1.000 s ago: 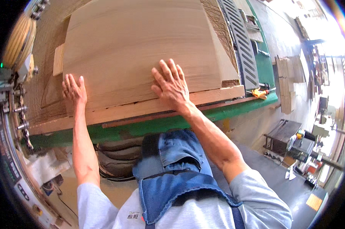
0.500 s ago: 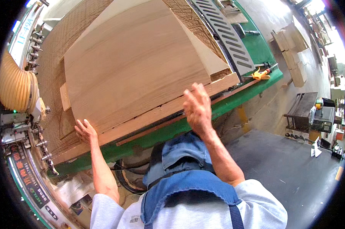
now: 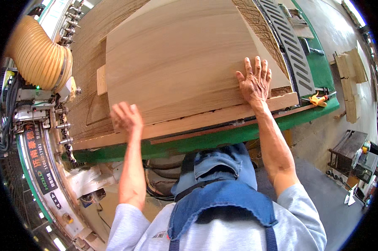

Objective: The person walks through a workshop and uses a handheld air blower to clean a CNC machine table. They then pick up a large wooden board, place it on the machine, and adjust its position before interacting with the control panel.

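A large wood-grained panel (image 3: 176,62) lies over the machine bed in front of me. My right hand (image 3: 256,85) rests flat near its lower right corner, fingers spread, holding nothing. At the lower left corner is my left hand (image 3: 128,119), slightly blurred, with its fingers loosely bent and apart. Nothing shows in that hand; whether it touches the panel I cannot tell. A long wooden strip (image 3: 210,118) runs along the panel's near edge. Beside the left edge sits a small wooden block (image 3: 101,79).
A ribbed yellow hose (image 3: 40,54) and a row of tool holders (image 3: 63,125) stand at the left. A slotted grey plate (image 3: 290,48) borders the bed's right side. A yellow-handled tool (image 3: 318,100) lies on the green frame (image 3: 189,146). Wooden boards (image 3: 351,83) lie farther right.
My right hand has come down from above the near edge onto the panel, farther right. My left hand has lifted or shifted slightly at the corner. The whole view has swung left.
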The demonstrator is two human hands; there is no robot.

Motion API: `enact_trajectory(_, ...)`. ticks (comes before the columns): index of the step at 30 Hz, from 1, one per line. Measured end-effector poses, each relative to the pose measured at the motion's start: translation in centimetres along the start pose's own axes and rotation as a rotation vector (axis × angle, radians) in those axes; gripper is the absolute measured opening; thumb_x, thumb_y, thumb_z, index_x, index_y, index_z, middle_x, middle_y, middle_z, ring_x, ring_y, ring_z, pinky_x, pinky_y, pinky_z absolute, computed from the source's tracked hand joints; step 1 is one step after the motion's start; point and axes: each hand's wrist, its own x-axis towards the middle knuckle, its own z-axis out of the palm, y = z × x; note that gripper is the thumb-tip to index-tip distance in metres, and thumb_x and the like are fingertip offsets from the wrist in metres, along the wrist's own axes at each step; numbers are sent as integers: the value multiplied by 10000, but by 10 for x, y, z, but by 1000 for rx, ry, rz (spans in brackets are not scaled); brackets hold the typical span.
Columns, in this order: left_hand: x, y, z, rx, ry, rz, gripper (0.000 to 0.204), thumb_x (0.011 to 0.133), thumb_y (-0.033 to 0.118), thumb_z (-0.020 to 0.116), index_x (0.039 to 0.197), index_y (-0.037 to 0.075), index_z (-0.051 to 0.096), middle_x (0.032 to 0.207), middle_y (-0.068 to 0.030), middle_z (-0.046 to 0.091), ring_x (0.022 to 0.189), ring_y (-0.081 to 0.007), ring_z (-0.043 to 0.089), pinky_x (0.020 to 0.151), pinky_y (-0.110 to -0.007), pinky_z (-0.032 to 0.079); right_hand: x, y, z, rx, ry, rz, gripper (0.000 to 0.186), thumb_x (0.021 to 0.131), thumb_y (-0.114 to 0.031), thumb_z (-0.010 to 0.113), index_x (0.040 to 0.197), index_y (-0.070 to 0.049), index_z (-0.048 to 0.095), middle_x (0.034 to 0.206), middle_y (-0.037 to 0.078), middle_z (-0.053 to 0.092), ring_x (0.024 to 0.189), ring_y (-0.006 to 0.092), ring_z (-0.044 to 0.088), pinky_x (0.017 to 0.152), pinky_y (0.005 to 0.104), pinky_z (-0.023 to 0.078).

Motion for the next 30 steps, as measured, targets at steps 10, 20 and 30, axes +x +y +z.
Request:
enact_trajectory(10, -35, 189, -42, -349, 15, 632, 749, 981, 517, 475, 1525, 35, 290, 1619, -165, 177, 1496, -363, 141, 1178, -575, 132, -2, -7, -7, -33, -62, -7, 619, 960, -533, 498, 1478, -203, 425, 1571, 144, 280, 1470, 378, 177, 1188, 540, 149)
enact_trajectory(20, -33, 165, -34, -354, 48, 610, 668, 963, 491, 514, 1471, 70, 410, 1568, -186, 292, 1459, -399, 226, 1159, -591, 187, 2, -7, -5, -87, -81, 2, 615, 969, -519, 481, 1495, -211, 400, 1589, 106, 274, 1484, 337, 172, 1199, 509, 136)
enact_trajectory(30, 24, -49, 13, -109, 2, -216, 683, 989, 589, 383, 1531, 179, 320, 1569, -199, 267, 1411, -418, 292, 1109, -604, 254, 1, -11, -7, -120, -73, -57, 619, 974, -508, 483, 1506, -209, 377, 1585, 115, 270, 1479, 348, 176, 1197, 503, 152)
